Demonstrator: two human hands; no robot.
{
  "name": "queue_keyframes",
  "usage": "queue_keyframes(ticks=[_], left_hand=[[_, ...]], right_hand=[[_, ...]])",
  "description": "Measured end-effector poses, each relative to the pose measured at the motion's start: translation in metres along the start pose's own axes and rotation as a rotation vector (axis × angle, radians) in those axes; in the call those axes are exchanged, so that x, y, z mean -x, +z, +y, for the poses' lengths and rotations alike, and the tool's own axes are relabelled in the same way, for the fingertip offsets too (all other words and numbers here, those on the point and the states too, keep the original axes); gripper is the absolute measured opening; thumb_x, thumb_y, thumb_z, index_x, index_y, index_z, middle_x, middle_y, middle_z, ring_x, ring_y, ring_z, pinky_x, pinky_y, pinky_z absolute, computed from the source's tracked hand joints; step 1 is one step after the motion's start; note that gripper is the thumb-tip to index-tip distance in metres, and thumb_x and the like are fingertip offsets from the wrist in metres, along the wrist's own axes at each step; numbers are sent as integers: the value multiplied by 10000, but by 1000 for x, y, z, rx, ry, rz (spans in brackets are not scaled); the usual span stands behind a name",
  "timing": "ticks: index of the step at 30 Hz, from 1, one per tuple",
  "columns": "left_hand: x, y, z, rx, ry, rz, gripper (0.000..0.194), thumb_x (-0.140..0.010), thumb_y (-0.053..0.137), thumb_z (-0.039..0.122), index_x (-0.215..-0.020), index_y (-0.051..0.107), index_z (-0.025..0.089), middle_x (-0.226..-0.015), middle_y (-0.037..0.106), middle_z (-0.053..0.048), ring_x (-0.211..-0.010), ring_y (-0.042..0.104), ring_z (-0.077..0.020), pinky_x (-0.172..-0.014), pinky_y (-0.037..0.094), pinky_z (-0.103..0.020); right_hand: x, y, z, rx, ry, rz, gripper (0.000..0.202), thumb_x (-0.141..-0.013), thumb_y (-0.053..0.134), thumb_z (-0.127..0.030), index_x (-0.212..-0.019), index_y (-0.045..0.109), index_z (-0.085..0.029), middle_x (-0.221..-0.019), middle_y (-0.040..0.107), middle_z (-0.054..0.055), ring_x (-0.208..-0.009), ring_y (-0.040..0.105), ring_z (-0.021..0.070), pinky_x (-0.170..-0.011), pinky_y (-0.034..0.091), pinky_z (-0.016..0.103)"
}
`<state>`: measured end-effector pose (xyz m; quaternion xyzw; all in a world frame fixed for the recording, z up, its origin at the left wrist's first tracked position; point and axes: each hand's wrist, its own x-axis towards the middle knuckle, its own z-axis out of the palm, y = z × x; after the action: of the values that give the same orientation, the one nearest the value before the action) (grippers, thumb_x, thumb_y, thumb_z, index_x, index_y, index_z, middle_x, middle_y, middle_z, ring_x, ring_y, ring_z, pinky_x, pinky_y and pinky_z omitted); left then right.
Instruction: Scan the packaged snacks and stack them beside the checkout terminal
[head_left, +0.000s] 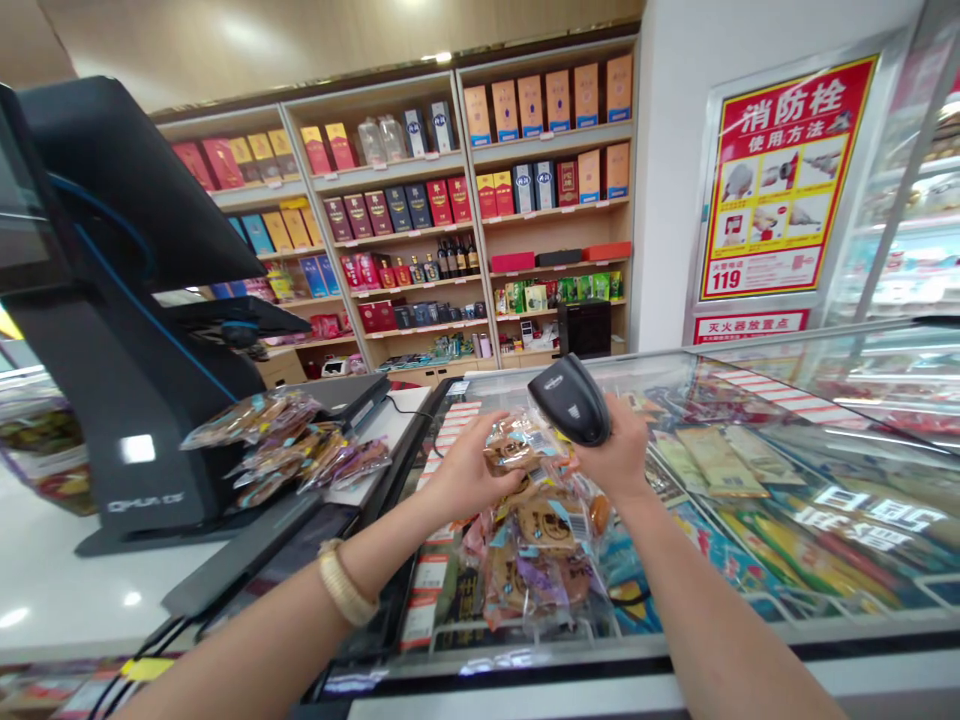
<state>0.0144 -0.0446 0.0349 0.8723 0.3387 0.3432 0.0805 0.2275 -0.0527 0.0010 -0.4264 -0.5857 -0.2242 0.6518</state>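
Observation:
My left hand [478, 462] is closed on a clear-wrapped brown snack packet [516, 440], held just above a heap of similar packets. Gripped in my right hand [619, 452] is a black handheld barcode scanner [571, 400], its head tilted toward that packet. The heap of snack packets [551, 545], brown with some purple and orange inside clear wrap, rests on the glass top of a freezer [750, 400]. Another pile of snack packets [292, 445] lies to the left, by the foot of the checkout terminal [142, 350].
Frozen goods [720, 462] show through the freezer's glass. A white counter [45, 590] runs along the left, with a tub of packets [45, 440] behind the terminal. Shelves of boxed bottles [409, 205] stand at the back, and a red sign [787, 180] hangs on the right wall.

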Motion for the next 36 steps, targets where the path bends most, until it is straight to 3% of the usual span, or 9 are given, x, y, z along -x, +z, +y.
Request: queue_keyframes(ticks=[8,13,17,19,23,27,30,33,36], left_hand=[[-19,32,4,-90,81,-115,608,-702,684,284,-1293,567,203,-1373,453,-156,-1313,406,-341,-1100,344,-522],[-36,52,11,-146,202,-138,563,-642,733,363,-1162,606,187,-1257,577,-142,-1206,498,-359,-1066,367,-543],[-20,44,9,-119,220,-62,715,-631,761,445,-1254,544,169,-1313,558,-169,-1243,477,-358,-1084,349,-538],[0,26,0,-112,189,-4,754,-656,754,435,-1320,491,193,-1376,503,-166,-1290,442,-338,-1094,343,-533],[46,-39,-43,-229,45,189,460,-836,566,320,-1278,522,203,-1317,531,-138,-1253,491,-249,-1077,395,-443],[77,-124,-103,-529,-196,435,441,-813,553,392,-1193,566,167,-1214,573,-146,-1193,521,-307,-1055,401,-508],[94,-175,-135,-691,-346,561,475,-758,569,381,-1164,570,135,-1189,586,-174,-1182,522,-375,-1017,406,-566],[108,-203,-152,-777,-464,551,419,-753,557,372,-1127,582,186,-1171,618,-115,-1172,540,-392,-1005,403,-594],[117,-214,-162,-815,-443,520,331,-789,518,423,-1050,615,243,-1063,660,-24,-1167,557,-352,-1040,380,-584]], right_hand=[[-2,-3,-1,43,20,-31,95,-715,610,-268,-791,592,-213,-708,641,27,-670,613,209,-629,445,294],[1,-1,0,66,-12,-245,164,-685,554,-234,-824,637,-201,-744,676,53,-710,636,228,-640,447,298],[5,1,2,29,-37,-338,169,-718,539,-261,-825,654,-198,-746,693,61,-698,648,228,-627,451,297],[6,1,4,41,-54,-341,226,-718,552,-281,-888,673,-193,-807,713,74,-737,663,237,-656,467,304],[6,-1,6,98,-17,-389,258,-717,569,-302,-919,698,-209,-842,729,73,-756,679,250,-645,471,306],[6,-2,6,100,23,-406,267,-706,572,-312,-916,703,-213,-864,737,73,-765,686,255,-646,481,306],[7,-2,7,89,25,-380,242,-695,575,-312,-878,695,-209,-870,739,79,-768,687,253,-653,492,306],[6,-3,7,72,-6,-351,219,-697,572,-314,-855,681,-210,-841,735,74,-753,686,249,-641,496,304],[5,-4,6,33,-44,-313,187,-688,557,-291,-820,659,-208,-760,718,57,-696,676,235,-616,492,295]])
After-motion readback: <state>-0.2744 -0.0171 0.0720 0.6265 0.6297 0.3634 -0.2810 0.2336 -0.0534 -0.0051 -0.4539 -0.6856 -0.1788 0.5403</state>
